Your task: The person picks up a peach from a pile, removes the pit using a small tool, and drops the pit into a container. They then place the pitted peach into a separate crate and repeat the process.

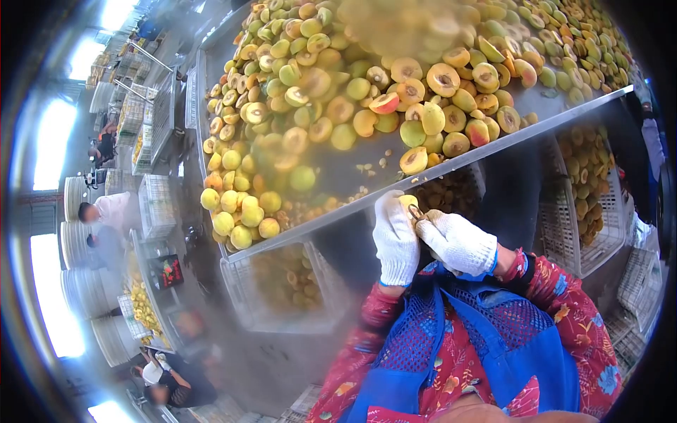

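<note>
My left hand (395, 243), in a white knitted glove, is closed around a small yellow piece of peach (407, 201) just past the table's near edge. Only a little of the fruit shows between the fingers. My right hand (460, 244), gloved alike, is closed on a small metal tool with a looped end (416, 212), held against the fruit. On the metal table (338, 169) beyond my hands lie many halved peaches (444, 80), some with the stone showing. Whole yellow peaches (242, 215) gather at the table's left corner.
Below the table's raised rim stand white plastic crates, one at left (275, 321) and one at right (564, 218), both with peach pieces. Loose stones (367, 169) dot the tabletop. At far left, other people work near another fruit table (151, 282) and stacked tubs (88, 271).
</note>
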The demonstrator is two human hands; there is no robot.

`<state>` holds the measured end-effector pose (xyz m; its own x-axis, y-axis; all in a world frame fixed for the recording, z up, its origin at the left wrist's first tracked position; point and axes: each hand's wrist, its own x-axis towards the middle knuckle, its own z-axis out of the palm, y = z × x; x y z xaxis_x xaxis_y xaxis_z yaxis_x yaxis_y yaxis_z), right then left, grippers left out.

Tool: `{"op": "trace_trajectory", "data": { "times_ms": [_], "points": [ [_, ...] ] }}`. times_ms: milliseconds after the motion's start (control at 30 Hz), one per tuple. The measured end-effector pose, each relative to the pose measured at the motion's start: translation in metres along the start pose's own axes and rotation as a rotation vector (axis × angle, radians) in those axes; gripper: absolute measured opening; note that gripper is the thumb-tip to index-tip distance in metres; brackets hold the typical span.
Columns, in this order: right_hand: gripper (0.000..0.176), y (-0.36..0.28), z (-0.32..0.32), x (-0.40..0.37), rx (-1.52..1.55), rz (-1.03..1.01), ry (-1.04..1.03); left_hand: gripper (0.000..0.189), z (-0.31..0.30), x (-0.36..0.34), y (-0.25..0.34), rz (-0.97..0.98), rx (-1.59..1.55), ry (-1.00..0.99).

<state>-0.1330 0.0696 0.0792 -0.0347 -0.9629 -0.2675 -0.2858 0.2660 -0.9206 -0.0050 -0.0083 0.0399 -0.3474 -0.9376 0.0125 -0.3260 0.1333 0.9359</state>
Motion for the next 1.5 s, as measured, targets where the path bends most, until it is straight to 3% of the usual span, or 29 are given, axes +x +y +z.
{"op": "trace_trajectory", "data": {
  "times_ms": [167, 400, 500, 567, 600, 633, 667, 767, 833, 933, 1000, 1133, 1167, 1267, 1300, 1433, 1500],
  "points": [
    [0.036, 0.017, 0.016, -0.002, -0.281, -0.089, 0.173, 0.04, -0.005, 0.002, -0.006, 0.002, -0.077, -0.065],
    [0.035, 0.015, 0.028, -0.004, -0.281, -0.022, 0.193, 0.034, -0.006, -0.006, -0.003, -0.067, -0.106, -0.005],
    [0.036, 0.02, 0.027, -0.002, -0.207, -0.081, 0.197, 0.032, -0.005, -0.011, 0.003, -0.088, -0.099, 0.018],
    [0.035, 0.012, 0.014, -0.003, 0.173, 0.189, -0.008, 0.028, -0.004, -0.014, 0.007, -0.108, -0.123, 0.028],
    [0.035, 0.004, 0.008, -0.003, 0.359, 0.318, -0.13, 0.024, -0.004, -0.016, 0.011, -0.054, -0.08, 0.035],
    [0.032, -0.005, 0.005, -0.006, 0.503, 0.451, -0.129, 0.024, 0.0, -0.015, -0.008, 0.128, -0.006, 0.068],
    [0.032, 0.004, 0.01, -0.008, 0.498, 0.5, -0.114, 0.025, 0.0, -0.015, -0.008, 0.017, 0.067, 0.029],
    [0.032, 0.041, 0.01, 0.001, 0.236, 0.17, -0.108, 0.018, 0.005, -0.01, -0.019, -0.015, 0.016, 0.002],
    [0.032, 0.036, 0.01, 0.003, 0.455, 0.246, -0.112, 0.02, 0.001, -0.012, -0.01, -0.174, -0.01, -0.008],
    [0.03, 0.045, 0.012, 0.003, 0.806, 0.311, -0.22, 0.021, 0.0, -0.02, -0.007, -0.136, -0.033, 0.026],
    [0.031, 0.039, 0.017, 0.002, 0.867, 0.366, -0.152, 0.019, -0.007, -0.022, 0.0, -0.124, -0.025, 0.051],
    [0.033, 0.003, 0.021, 0.004, 0.789, 0.367, -0.191, 0.019, -0.016, -0.018, -0.008, -0.067, -0.067, 0.065],
    [0.036, 0.006, 0.024, 0.006, 0.857, 0.458, -0.198, 0.021, -0.019, -0.016, -0.01, -0.137, -0.056, -0.006],
    [0.036, 0.029, 0.033, 0.014, 0.752, 0.461, -0.125, 0.026, -0.013, -0.013, -0.025, -0.203, -0.246, -0.029],
    [0.031, 0.023, 0.021, 0.014, 0.801, 0.496, -0.246, 0.028, -0.016, -0.016, -0.022, -0.235, -0.162, -0.037],
    [0.034, 0.038, 0.012, 0.017, 1.027, 0.641, -0.328, 0.03, -0.021, -0.023, -0.017, -0.2, 0.11, -0.019],
    [0.035, 0.047, 0.026, 0.026, 0.851, 0.642, -0.27, 0.03, -0.022, -0.023, -0.021, -0.179, 0.156, -0.023]
  ]
}}
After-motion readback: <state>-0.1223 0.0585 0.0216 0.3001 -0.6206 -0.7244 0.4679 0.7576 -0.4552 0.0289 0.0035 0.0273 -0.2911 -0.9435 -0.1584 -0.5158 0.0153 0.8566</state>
